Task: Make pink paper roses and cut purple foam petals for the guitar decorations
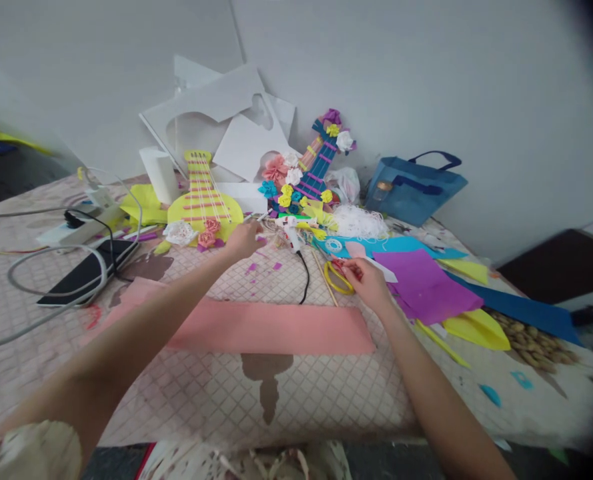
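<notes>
My right hand (369,279) has its fingertips closed on the red and yellow handles of a pair of scissors (340,280). My left hand (246,240) reaches over the table beside a yellow paper guitar (199,208) with white strings and pink and white paper flowers. Its fingers are bent together, and what they hold, if anything, is hidden. Between my hands lies a white glue gun (291,233) with a black cord. A strip of pink crepe paper (276,328) stretches across the table in front of me, partly under my left forearm.
Behind stand a blue flower-covered guitar (319,167), white board cutouts (246,143) and a blue bag (416,190). Purple paper (426,287), white string (359,223) and peanuts (531,340) lie right. A black tablet (89,277), grey cable and power strip (79,227) lie left.
</notes>
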The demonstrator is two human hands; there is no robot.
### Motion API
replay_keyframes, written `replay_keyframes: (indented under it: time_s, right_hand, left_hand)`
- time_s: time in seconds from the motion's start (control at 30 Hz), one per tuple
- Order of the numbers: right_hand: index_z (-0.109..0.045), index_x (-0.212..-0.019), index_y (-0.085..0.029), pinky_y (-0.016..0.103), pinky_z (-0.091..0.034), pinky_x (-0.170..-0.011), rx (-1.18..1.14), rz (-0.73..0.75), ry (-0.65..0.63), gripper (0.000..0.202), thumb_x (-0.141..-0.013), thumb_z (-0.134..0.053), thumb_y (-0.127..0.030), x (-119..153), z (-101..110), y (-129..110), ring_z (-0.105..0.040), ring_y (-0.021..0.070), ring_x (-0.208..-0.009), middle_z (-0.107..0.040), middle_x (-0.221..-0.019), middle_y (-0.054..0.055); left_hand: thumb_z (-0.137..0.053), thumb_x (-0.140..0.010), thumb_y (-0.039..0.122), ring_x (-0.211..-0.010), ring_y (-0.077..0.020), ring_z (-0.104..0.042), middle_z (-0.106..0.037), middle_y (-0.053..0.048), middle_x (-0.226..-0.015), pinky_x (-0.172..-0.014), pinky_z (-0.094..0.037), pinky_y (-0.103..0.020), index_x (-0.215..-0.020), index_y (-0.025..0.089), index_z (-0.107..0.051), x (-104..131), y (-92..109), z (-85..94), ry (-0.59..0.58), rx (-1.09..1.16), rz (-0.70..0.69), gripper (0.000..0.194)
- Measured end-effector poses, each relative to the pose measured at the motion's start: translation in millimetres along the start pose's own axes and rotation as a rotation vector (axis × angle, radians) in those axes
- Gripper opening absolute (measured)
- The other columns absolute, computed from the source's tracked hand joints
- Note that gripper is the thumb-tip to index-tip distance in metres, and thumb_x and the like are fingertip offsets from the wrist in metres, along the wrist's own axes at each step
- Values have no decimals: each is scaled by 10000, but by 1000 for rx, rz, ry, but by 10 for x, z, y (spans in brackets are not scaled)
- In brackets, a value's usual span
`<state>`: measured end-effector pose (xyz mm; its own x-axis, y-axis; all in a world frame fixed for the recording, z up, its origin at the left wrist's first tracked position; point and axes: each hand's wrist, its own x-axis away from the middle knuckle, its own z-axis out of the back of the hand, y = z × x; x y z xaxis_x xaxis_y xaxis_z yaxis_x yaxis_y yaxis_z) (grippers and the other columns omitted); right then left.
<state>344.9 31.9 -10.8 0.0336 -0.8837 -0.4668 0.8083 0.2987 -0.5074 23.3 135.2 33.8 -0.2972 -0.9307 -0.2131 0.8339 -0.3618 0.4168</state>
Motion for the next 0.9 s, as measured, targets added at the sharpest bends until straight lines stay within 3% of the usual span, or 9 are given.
replay_keyframes:
  time_s: [0.1, 0.17, 0.27, 0.4, 0.57, 0.7, 0.8, 0.9]
  right_hand:
    - [-623, -857, -194, 338, -497, -653, 26, -10, 11, 183, -847, -533, -353, 5, -16, 64, -636, 214, -731, -684, -883, 86]
    - [-622, -852, -192, 338, -488, -647, 36, -13, 10, 180, -844, -534, -348, 11, -18, 82, -626, 215, -718, -679, -860, 84]
    - [-619, -861, -192, 328, -479, -644, 26, 1, -7, 174, -851, -528, -339, 20, -9, 38, -617, 207, -714, -680, -881, 83]
    - [-615, -892, -192, 305, -473, -647, -23, 56, -75, 156, -875, -511, -307, 45, 1, -149, -607, 188, -730, -671, -938, 78]
    - [-636, -962, -211, 273, -478, -620, -107, 202, -314, 139, -841, -570, -228, 121, -50, -500, -582, 149, -681, -636, -932, 47]
    - [-640, -1030, -243, 312, -483, -799, -157, 364, -619, 200, -853, -578, -174, 172, -109, -740, -593, 180, -931, -566, -1141, 63]
    - [-642, -987, -226, 322, -453, -883, -177, 383, -661, 162, -883, -548, -145, 156, -147, -801, -571, 183, -1014, -577, -1083, 58]
    - [-640, -931, -212, 307, -455, -844, -166, 405, -671, 145, -891, -533, -123, 104, -201, -786, -584, 169, -949, -593, -1002, 46]
  left_hand:
    - [-624, -749, 223, -1123, -311, -523, -577, -170, -1195, -937, -397, -415, -1159, 116, -551, 45, 1, 101, 56, -34, -9, 429]
    - [-591, -780, 233, -1119, -309, -529, -583, -171, -1184, -936, -398, -419, -1165, 113, -544, 179, 2, 156, 40, -33, -28, 406]
    - [-562, -805, 285, -902, -238, -623, -665, -112, -992, -784, -464, -328, -1042, 135, -600, 451, -24, 206, -88, 9, -78, 283]
    - [-577, -780, 314, -692, -169, -626, -682, -41, -763, -640, -449, -253, -847, 163, -658, 818, -68, 242, -295, 69, -148, 184]
    - [-538, -810, 350, -739, -161, -612, -675, -48, -822, -657, -443, -243, -886, 161, -661, 1150, -26, 268, -417, 172, -210, 239]
    - [-581, -776, 323, -766, -171, -582, -649, -43, -846, -664, -415, -255, -861, 164, -649, 1272, 38, 229, -449, 184, -264, 193]
    - [-583, -746, 245, -728, -163, -556, -627, -30, -798, -625, -388, -246, -788, 167, -625, 1294, 56, 188, -449, 180, -248, 98]
    - [-566, -742, 198, -704, -152, -541, -614, -24, -765, -617, -376, -240, -737, 163, -593, 1304, 65, 185, -425, 192, -235, 44]
